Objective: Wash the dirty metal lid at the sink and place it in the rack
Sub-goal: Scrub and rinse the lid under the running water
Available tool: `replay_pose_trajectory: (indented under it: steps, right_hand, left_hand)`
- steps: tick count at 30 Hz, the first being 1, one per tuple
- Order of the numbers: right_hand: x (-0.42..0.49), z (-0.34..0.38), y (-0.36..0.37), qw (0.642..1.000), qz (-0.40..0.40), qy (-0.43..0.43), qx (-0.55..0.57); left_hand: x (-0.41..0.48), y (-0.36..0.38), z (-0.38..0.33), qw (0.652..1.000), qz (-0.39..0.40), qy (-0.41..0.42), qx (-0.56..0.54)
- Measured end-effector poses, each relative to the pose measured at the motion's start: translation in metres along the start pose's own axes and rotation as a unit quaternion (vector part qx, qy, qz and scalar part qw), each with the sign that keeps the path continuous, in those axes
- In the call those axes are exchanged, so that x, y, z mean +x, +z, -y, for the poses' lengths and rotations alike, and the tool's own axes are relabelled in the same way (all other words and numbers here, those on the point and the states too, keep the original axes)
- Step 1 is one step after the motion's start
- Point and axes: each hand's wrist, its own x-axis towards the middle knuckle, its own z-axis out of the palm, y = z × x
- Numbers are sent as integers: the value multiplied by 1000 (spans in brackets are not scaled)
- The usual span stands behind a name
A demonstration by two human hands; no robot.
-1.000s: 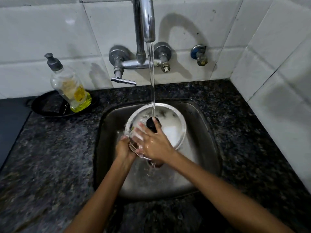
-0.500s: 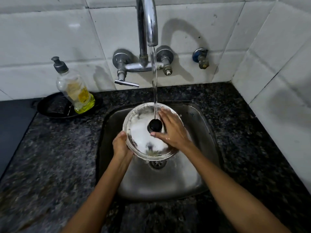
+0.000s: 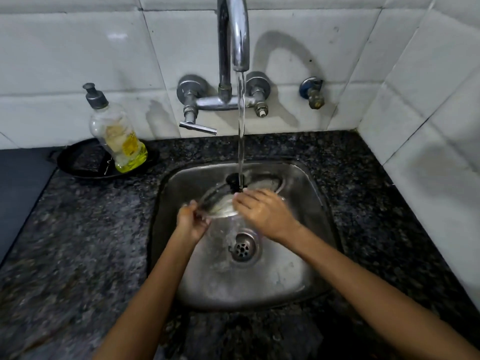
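The round metal lid [image 3: 220, 201] with a black knob [image 3: 233, 181] is held nearly flat over the steel sink [image 3: 306, 268], under the running water from the tap [image 3: 240, 35]. My left hand [image 3: 191, 220] grips the lid's left rim. My right hand [image 3: 262, 213] lies on the lid's top, right of the knob, fingers spread and touching the wet surface. Water spills off the lid's near edge toward the drain [image 3: 242, 246]. No rack is in view.
A soap bottle [image 3: 117, 133] with yellow liquid stands on a black plate [image 3: 85, 162] at the back left of the dark granite counter [image 3: 78, 242]. White tiled walls close the back and right. A small valve [image 3: 313, 92] sits on the back wall.
The lid has tipped from facing me to nearly flat, and most white foam is rinsed off. My right hand slid from the knob's right side onto the lid's near right part.
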Motion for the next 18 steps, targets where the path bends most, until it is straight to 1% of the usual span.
replay_pose_trajectory:
  steps: [1,2,3,4,5,6,7,8,9,10,11,12,13,14,15,16,17,18]
  right_hand:
    - [5,-3,-9,994,-11,85,68]
    - [9,-10,-16,971,-27,195,139]
    - [10,-15,-18,933,-36,301,195]
    - [8,-24,-18,892,-47,386,230]
    - [5,-32,-17,843,-51,457,278]
    - [0,-39,-16,792,-62,509,332]
    - [-2,-41,-16,737,-78,552,382]
    - [-5,-41,-14,698,-87,584,405]
    - [-7,-40,-12,686,-74,609,390]
    - [-8,-38,-9,704,-36,630,327]
    - [-9,-32,-7,735,18,633,242]
    - [-10,-24,-3,778,62,604,163]
    - [-12,-15,1,824,86,550,101]
    - [-11,-2,7,864,105,488,72]
    - [-10,11,15,893,136,422,74]
    - [-6,27,23,913,168,357,107]
    - [-1,41,32,921,197,300,148]
    - [6,52,36,927,208,258,177]
  left_hand:
    - [-3,1,-3,999,27,2,32]
    - [-8,3,-3,992,54,11,112]
    - [-11,-1,-3,973,71,22,220]
    - [-14,-5,0,941,77,28,327]
    - [-15,-10,5,913,83,29,398]
    - [-17,-14,10,900,102,23,423]
    - [-18,-17,17,903,123,18,411]
    - [-16,-21,22,914,139,22,381]
    - [-15,-23,26,926,151,31,345]
    - [-13,-25,26,935,159,44,314]
    - [-14,-26,25,941,165,57,288]
    - [-13,-27,23,948,160,66,267]
    - [-15,-27,20,954,149,68,250]
    - [-17,-25,18,960,138,66,234]
    - [-20,-23,17,964,132,63,223]
    - [-22,-21,16,965,131,63,216]
    - [-25,-19,16,965,136,66,215]
    - [-27,-18,15,963,141,71,219]
